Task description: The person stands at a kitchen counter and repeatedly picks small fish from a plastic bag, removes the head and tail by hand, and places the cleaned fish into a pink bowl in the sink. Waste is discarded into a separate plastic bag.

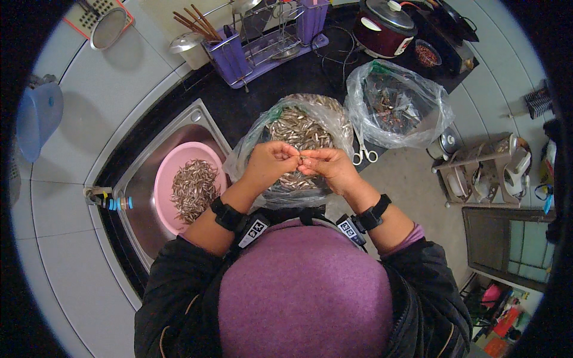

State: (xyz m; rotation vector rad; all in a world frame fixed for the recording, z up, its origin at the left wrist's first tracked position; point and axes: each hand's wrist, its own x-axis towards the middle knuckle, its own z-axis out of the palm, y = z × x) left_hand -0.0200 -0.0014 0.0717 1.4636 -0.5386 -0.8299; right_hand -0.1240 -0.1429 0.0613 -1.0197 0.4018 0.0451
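Note:
My left hand (274, 160) and my right hand (330, 164) meet fingertip to fingertip above an open clear plastic bag (244, 129). Between them they pinch a small fish (301, 158), mostly hidden by the fingers. Many small silvery fish (300, 127) fill the bag beneath. To the left, a pink plastic basin (163, 197) stands in the steel sink and holds a heap of similar small fish (194, 190). White-handled scissors (365, 154) lie right of the fish bag, by the counter edge.
A second clear plastic bag (432, 127) with dark and reddish scraps stands at the right. Behind are a purple dish rack (273, 67) with chopsticks, a dark red rice cooker (382, 33), a black cable (344, 56) and a small bowl (425, 53). The faucet (96, 195) is far left.

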